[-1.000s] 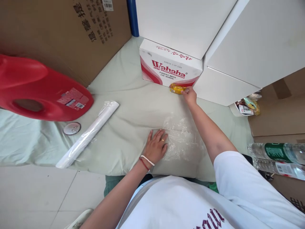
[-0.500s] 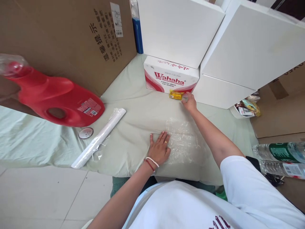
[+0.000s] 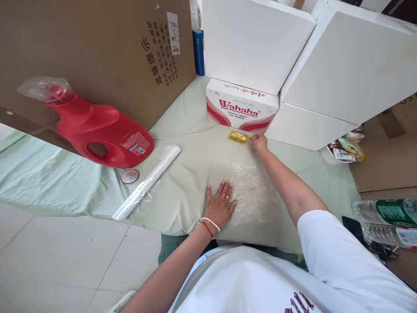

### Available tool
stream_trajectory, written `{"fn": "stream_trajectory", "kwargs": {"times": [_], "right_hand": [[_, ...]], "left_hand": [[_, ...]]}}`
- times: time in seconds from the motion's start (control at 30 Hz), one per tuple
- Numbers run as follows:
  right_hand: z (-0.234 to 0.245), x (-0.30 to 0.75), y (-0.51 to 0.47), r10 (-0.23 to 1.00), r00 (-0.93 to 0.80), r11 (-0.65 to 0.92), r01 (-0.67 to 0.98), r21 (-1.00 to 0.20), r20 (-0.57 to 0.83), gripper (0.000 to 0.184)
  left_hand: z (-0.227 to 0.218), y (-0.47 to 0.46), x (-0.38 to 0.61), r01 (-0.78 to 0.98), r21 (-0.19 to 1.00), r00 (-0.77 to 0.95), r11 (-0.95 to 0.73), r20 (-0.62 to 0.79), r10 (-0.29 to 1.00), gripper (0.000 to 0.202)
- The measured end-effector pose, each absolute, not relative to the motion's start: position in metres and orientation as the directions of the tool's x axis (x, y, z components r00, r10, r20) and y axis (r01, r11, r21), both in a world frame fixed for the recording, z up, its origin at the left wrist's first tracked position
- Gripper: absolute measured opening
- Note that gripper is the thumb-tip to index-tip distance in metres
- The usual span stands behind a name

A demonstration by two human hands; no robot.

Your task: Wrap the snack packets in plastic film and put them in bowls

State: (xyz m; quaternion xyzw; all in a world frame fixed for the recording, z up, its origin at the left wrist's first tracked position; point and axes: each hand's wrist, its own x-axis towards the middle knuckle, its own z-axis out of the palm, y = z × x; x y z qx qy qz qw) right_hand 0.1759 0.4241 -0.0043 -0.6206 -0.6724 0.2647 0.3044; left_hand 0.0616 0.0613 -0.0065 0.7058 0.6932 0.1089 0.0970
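Observation:
My left hand (image 3: 220, 204) lies flat with its fingers spread, at the left edge of a clear sheet of plastic wrap (image 3: 249, 195) on the cloth. Farther off, my right hand (image 3: 259, 142) pinches the right end of a small yellow packet (image 3: 238, 136) in a shiny wrapper; what is inside cannot be made out. The packet is just in front of a white and red Wahaha water box (image 3: 241, 108). To the left, a white roll of plastic wrap (image 3: 146, 182) lies slantwise, with loose film along its side.
A red detergent bottle (image 3: 107, 134) stands at the left, near a round pinkish disc (image 3: 130, 176). Behind are a large cardboard box (image 3: 97, 52) and white panels (image 3: 254, 39). A white bowl of packets (image 3: 335, 154) and plastic bottles (image 3: 387, 213) are at the right.
The yellow packet has come slightly away from the Wahaha box, toward me, with my right hand at its end. My left hand stays flat. The whole view has shifted a little.

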Motion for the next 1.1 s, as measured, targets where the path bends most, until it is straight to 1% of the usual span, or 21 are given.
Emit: {"fn": "stream_trajectory", "kwargs": {"times": [0.1, 0.17, 0.2, 0.27, 0.3, 0.33, 0.4, 0.43, 0.5, 0.57, 0.63, 0.67, 0.7, 0.77, 0.83, 0.87, 0.93, 1.0, 1.03, 1.1], "right_hand": [[0.011, 0.169, 0.412, 0.976, -0.164, 0.219, 0.701, -0.679, 0.145, 0.036], [0.019, 0.16, 0.405, 0.931, -0.313, 0.361, 0.728, -0.583, 0.186, 0.053], [0.021, 0.155, 0.401, 0.905, -0.384, 0.42, 0.74, -0.525, 0.183, 0.062], [0.021, 0.146, 0.396, 0.879, -0.461, 0.465, 0.777, -0.425, 0.118, 0.075], [0.02, 0.142, 0.393, 0.88, -0.47, 0.459, 0.797, -0.391, 0.076, 0.076], [0.018, 0.141, 0.391, 0.886, -0.462, 0.442, 0.814, -0.377, 0.043, 0.072], [0.016, 0.144, 0.385, 0.899, -0.438, 0.413, 0.832, -0.371, 0.016, 0.06], [0.016, 0.149, 0.381, 0.906, -0.424, 0.398, 0.83, -0.39, 0.022, 0.055], [0.021, 0.166, 0.369, 0.931, -0.361, 0.34, 0.797, -0.5, 0.056, 0.049], [0.033, 0.191, 0.35, 0.963, -0.261, 0.234, 0.699, -0.676, 0.065, 0.048], [0.05, 0.222, 0.325, 0.979, -0.203, 0.117, 0.522, -0.845, 0.01, 0.047], [0.059, 0.237, 0.311, 0.976, -0.214, 0.054, 0.426, -0.903, -0.042, 0.046], [0.069, 0.251, 0.295, 0.958, -0.264, -0.013, 0.35, -0.937, -0.112, 0.045], [0.084, 0.271, 0.262, 0.872, -0.403, -0.166, 0.293, -0.942, -0.279, 0.045], [0.09, 0.28, 0.23, 0.748, -0.503, -0.294, 0.334, -0.896, -0.433, 0.046], [0.088, 0.28, 0.215, 0.693, -0.529, -0.339, 0.359, -0.869, -0.489, 0.046], [0.077, 0.275, 0.191, 0.617, -0.563, -0.395, 0.383, -0.835, -0.55, 0.042], [0.061, 0.271, 0.175, 0.583, -0.577, -0.449, 0.357, -0.819, -0.571, 0.038], [0.053, 0.273, 0.17, 0.589, -0.566, -0.484, 0.325, -0.813, -0.577, 0.038], [0.041, 0.286, 0.165, 0.645, -0.492, -0.559, 0.219, -0.8, -0.585, 0.039]], "left_hand": [[-0.009, 0.052, 0.059, 0.961, 0.277, -0.023, 0.009, 0.05, 0.998, 0.066], [-0.009, 0.047, 0.058, 0.958, 0.286, -0.037, 0.019, 0.058, 0.998, 0.066], [-0.01, 0.046, 0.057, 0.956, 0.293, -0.039, 0.021, 0.057, 0.998, 0.067], [-0.009, 0.046, 0.056, 0.95, 0.31, -0.039, 0.022, 0.048, 0.998, 0.067], [-0.009, 0.046, 0.056, 0.948, 0.318, -0.036, 0.021, 0.043, 0.998, 0.067], [-0.008, 0.047, 0.056, 0.945, 0.325, -0.033, 0.018, 0.039, 0.999, 0.067], [-0.008, 0.048, 0.056, 0.942, 0.336, -0.028, 0.016, 0.033, 0.999, 0.068], [-0.007, 0.048, 0.057, 0.94, 0.341, -0.028, 0.016, 0.032, 0.999, 0.068], [-0.007, 0.048, 0.057, 0.938, 0.347, -0.03, 0.016, 0.036, 0.999, 0.069], [-0.007, 0.047, 0.057, 0.936, 0.352, -0.029, 0.012, 0.042, 0.999, 0.071], [-0.008, 0.047, 0.057, 0.936, 0.353, -0.024, 0.005, 0.048, 0.999, 0.072], [-0.009, 0.047, 0.057, 0.936, 0.352, -0.022, 0.003, 0.051, 0.998, 0.073], [-0.01, 0.047, 0.057, 0.937, 0.349, -0.02, 0.0, 0.054, 0.998, 0.073], [-0.012, 0.047, 0.057, 0.941, 0.337, -0.016, -0.004, 0.057, 0.998, 0.074], [-0.013, 0.047, 0.057, 0.948, 0.318, -0.008, -0.01, 0.055, 0.998, 0.075], [-0.013, 0.048, 0.057, 0.951, 0.308, -0.004, -0.012, 0.053, 0.999, 0.076], [-0.012, 0.048, 0.057, 0.957, 0.29, 0.0, -0.014, 0.05, 0.999, 0.077], [-0.011, 0.049, 0.058, 0.96, 0.28, -0.001, -0.013, 0.051, 0.999, 0.076], [-0.011, 0.049, 0.058, 0.961, 0.276, -0.003, -0.012, 0.053, 0.999, 0.076], [-0.011, 0.049, 0.059, 0.963, 0.27, -0.008, -0.007, 0.055, 0.998, 0.076]]}}
